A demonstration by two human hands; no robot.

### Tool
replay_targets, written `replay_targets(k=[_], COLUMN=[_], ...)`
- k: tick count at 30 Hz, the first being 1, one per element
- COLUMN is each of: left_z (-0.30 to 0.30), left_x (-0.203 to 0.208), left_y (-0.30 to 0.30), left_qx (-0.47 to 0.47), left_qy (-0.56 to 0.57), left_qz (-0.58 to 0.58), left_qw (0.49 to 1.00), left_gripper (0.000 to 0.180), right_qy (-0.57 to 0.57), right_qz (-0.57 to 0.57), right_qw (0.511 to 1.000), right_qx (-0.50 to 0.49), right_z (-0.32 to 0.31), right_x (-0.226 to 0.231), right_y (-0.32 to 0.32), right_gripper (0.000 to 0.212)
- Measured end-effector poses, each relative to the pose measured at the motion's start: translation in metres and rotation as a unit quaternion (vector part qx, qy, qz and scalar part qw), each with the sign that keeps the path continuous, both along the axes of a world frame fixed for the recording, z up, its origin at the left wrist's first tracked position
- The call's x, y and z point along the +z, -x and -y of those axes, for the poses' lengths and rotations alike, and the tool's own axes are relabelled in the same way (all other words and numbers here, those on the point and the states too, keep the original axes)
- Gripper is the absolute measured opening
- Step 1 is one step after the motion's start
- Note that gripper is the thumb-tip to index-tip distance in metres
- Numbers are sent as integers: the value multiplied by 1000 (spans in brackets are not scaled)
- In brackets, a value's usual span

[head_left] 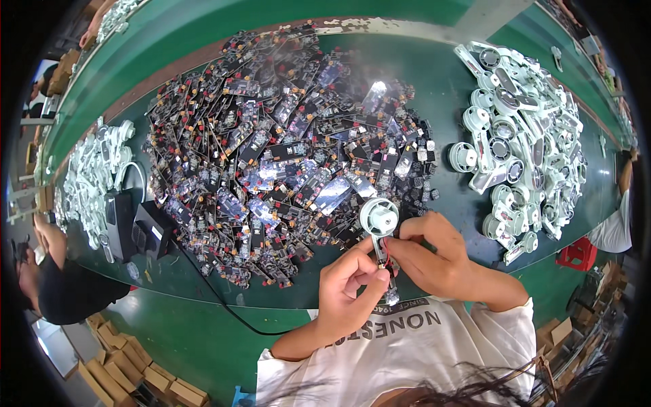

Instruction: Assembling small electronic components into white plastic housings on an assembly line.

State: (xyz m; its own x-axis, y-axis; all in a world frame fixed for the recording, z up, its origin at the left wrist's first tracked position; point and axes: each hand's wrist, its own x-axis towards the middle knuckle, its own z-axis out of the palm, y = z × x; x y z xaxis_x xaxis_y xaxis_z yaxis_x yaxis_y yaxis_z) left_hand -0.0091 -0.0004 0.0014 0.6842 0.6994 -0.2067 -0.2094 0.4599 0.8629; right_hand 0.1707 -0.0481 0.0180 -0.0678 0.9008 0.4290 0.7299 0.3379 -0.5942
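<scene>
A pale white handheld-fan body [378, 218] with a round head is held at the table's near edge, its head pointing away from me. My left hand [351, 288] grips its handle from the left, thumb and fingers closed on it. From the right, my right hand [434, 258] has its fingertips pinched at the handle just below the round head, by thin red wires [387, 252]. What exactly that pinch holds is hidden. A small shiny part [392, 296] shows below the handle, near my shirt. Just beyond the hands spreads a large heap of dark circuit boards [271, 159].
Similar white fan bodies [502, 149] are piled on the right, and more white parts [95, 180] on the left. Two black box-shaped devices [152, 227] stand beside the left pile, with a black cable [220, 298] trailing nearby. A red stool [576, 254] and cardboard boxes [122, 363] sit below; other people flank the table.
</scene>
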Motion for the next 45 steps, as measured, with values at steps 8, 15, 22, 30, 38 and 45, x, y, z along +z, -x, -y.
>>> replay_targets(k=[8,15,22,30,38,45], left_z=[0,-2,-10,-15,-8,-2], left_x=[6,12,17,12,0,13], left_y=[-6,-5,-5,-1,-1,-16], left_qx=[60,34,-6,-90,-29,37], left_qy=[23,113,100,148,200,72], left_qz=[17,28,-20,34,102,-49], left_qw=[998,993,995,984,974,996], left_gripper=[10,14,62,59,56,53], right_qy=[171,336,292,17,35,145], right_qz=[-316,-603,-534,-253,-319,-415], right_qw=[933,723,793,964,947,898], right_qx=[8,-30,-35,-75,23,7], right_z=[4,2,0,6,-5,3], right_x=[6,12,15,8,-5,7], right_y=[-3,-6,-5,-2,-3,-13], right_gripper=[23,15,15,24,18,18])
